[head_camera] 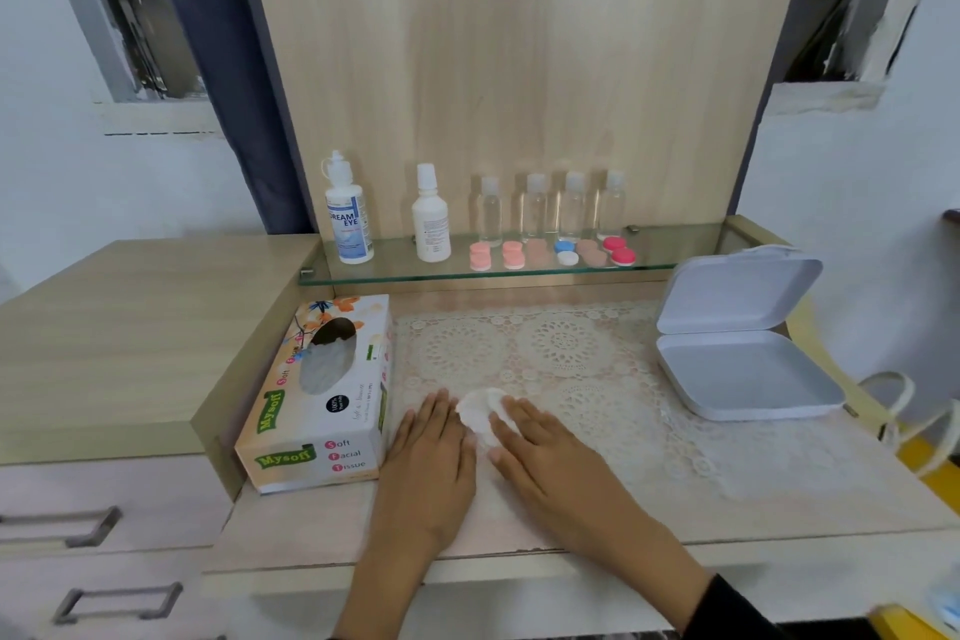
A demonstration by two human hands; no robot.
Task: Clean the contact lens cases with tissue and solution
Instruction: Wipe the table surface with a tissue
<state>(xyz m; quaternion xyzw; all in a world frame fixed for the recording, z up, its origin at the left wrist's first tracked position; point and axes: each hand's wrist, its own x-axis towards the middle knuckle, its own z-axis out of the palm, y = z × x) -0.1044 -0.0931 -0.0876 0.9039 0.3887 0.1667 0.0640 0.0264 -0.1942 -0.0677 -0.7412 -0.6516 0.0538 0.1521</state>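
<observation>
Both hands are down on the bench. The left hand and right hand lie flat on either side of a small white tissue. The fingers are straight and each grip is slack, holding nothing; only the fingertips pin the sheet to the lace mat. The tissue lies toward the front edge of the bench, just right of the tissue box, which runs along the left edge.

The lens cases wait in a row on the glass shelf at the back edge, well apart from the hands, with lids that look closed. The solution bottle stands capped at the shelf's left end.

This looks like the prep step, flattening or folding the tissue into a wiping pad. To do it well:

- Press lightly, because thin tissue can probably catch and tear on the openwork lace.
- Let one hand anchor the sheet while the other smooths or folds it.
- Make the pad compact enough to work inside a case well.
- Wet it only after that, and dampen it rather than soak it, or it will likely fall apart.
- Bring one case down at a time so that lids and bases stay matched.
</observation>
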